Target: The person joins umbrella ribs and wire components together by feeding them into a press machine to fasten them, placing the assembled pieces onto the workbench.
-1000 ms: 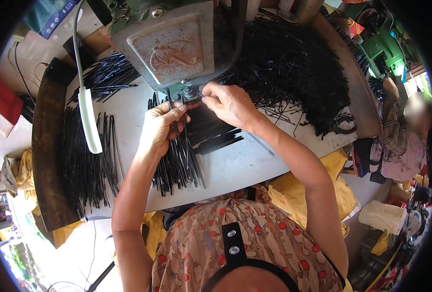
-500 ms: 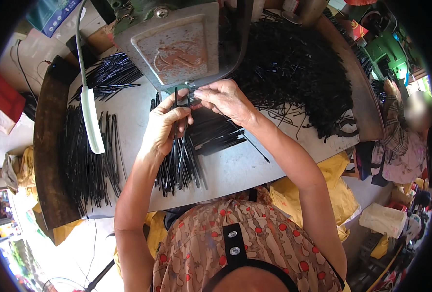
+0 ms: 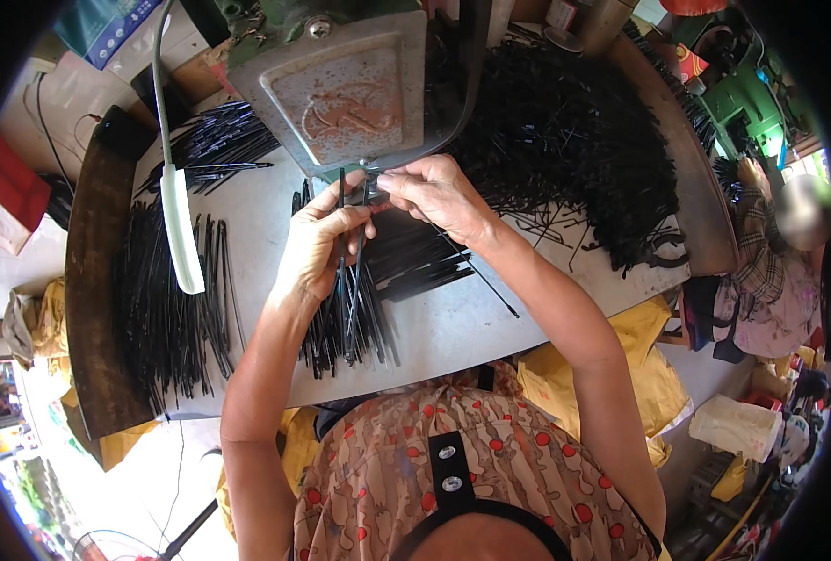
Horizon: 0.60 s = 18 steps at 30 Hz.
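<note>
My left hand (image 3: 324, 234) is closed around thin black rods (image 3: 342, 271), upright in the view, their tops poking above the thumb and forefinger. My right hand (image 3: 439, 198) meets it just under the machine head (image 3: 345, 103), thumb and forefinger pinched together at the rods' upper ends. What those right fingertips grip is too small to make out. From beneath the right palm a single thin black rod (image 3: 483, 271) slants toward the near right. Below my left hand a bundle of black rods (image 3: 326, 337) lies on the pale table (image 3: 453, 323).
More black rods (image 3: 172, 309) lie at the left and far left. A large heap of black pieces (image 3: 565, 131) covers the right side. A white lamp strip (image 3: 183, 234) hangs at the left. A curved wooden rim (image 3: 107, 280) borders the table. Another person's sleeve (image 3: 757, 220) shows far right.
Both hands stay together under the machine head, almost unmoved. One rod in my left hand has swung slightly at its lower end. The whole view has shifted a little.
</note>
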{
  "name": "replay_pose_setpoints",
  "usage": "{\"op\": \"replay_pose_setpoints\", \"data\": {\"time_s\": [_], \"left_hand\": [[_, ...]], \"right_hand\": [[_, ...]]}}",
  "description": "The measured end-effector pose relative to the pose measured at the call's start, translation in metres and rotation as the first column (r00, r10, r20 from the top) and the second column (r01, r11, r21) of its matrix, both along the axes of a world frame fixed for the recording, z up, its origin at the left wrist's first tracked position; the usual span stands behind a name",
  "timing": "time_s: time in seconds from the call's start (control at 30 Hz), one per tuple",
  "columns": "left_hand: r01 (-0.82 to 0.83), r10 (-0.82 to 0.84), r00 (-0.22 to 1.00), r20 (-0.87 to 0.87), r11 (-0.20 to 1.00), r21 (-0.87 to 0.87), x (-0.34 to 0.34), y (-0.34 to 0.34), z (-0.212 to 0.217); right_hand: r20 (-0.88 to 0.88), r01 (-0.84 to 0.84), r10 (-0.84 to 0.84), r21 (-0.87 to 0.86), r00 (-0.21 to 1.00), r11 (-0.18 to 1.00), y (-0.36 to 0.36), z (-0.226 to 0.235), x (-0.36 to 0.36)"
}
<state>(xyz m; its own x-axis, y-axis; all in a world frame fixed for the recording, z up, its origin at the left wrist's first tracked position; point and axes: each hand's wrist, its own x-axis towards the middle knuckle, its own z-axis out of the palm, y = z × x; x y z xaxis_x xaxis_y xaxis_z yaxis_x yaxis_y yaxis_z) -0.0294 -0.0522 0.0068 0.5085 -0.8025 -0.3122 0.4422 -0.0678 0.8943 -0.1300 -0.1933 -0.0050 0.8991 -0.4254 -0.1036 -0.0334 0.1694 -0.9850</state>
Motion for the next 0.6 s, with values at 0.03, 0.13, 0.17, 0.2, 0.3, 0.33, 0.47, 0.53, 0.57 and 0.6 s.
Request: {"op": "replay_pose_setpoints", "data": {"time_s": [0.03,0.13,0.17,0.2,0.3,0.33,0.47,0.53,0.57,0.6], "left_hand": [[-0.002,0.002,1.000,0.002,1.000,0.001,-0.0002,0.0001,0.0004],[0.000,0.000,1.000,-0.002,1.000,0.006,-0.0008,-0.0013,-0.0006],[0.000,0.000,1.000,-0.001,1.000,0.006,-0.0006,-0.0014,-0.0012],[-0.001,0.001,1.000,-0.006,1.000,0.003,-0.0004,-0.0015,-0.0024],[-0.004,0.004,1.000,-0.010,1.000,0.004,-0.0009,-0.0020,-0.0020],[-0.006,0.006,1.000,-0.010,1.000,0.007,-0.0015,-0.0024,-0.0017],[-0.017,0.017,1.000,0.001,1.000,0.011,-0.0039,-0.0027,-0.0025],[-0.034,0.034,0.999,-0.001,0.999,-0.003,-0.0038,-0.0027,-0.0039],[-0.033,0.033,0.999,-0.002,0.999,-0.003,-0.0043,-0.0028,-0.0040],[-0.038,0.038,0.999,-0.009,0.999,0.006,-0.0049,-0.0028,-0.0039]], "right_hand": [[0.014,0.004,-0.004,0.025,1.000,1.000,0.0002,0.0003,0.0006],[0.012,0.016,-0.016,0.036,1.000,0.999,0.0024,0.0019,0.0010],[0.013,0.015,-0.016,0.036,1.000,0.999,0.0020,0.0016,0.0011],[0.008,0.009,-0.009,0.010,1.000,1.000,0.0013,0.0006,0.0011],[-0.003,0.003,-0.003,-0.023,1.000,1.000,0.0012,0.0006,0.0010],[-0.009,0.003,-0.004,-0.030,1.000,1.000,0.0012,0.0008,0.0010],[-0.028,0.008,-0.011,-0.077,1.000,0.997,0.0023,0.0014,0.0023],[-0.028,0.020,-0.021,-0.049,0.999,0.999,0.0053,0.0006,0.0029],[-0.028,0.021,-0.022,-0.049,0.999,0.999,0.0050,-0.0008,0.0030],[-0.046,0.028,-0.029,-0.023,0.999,0.999,0.0043,-0.0027,0.0032]]}}
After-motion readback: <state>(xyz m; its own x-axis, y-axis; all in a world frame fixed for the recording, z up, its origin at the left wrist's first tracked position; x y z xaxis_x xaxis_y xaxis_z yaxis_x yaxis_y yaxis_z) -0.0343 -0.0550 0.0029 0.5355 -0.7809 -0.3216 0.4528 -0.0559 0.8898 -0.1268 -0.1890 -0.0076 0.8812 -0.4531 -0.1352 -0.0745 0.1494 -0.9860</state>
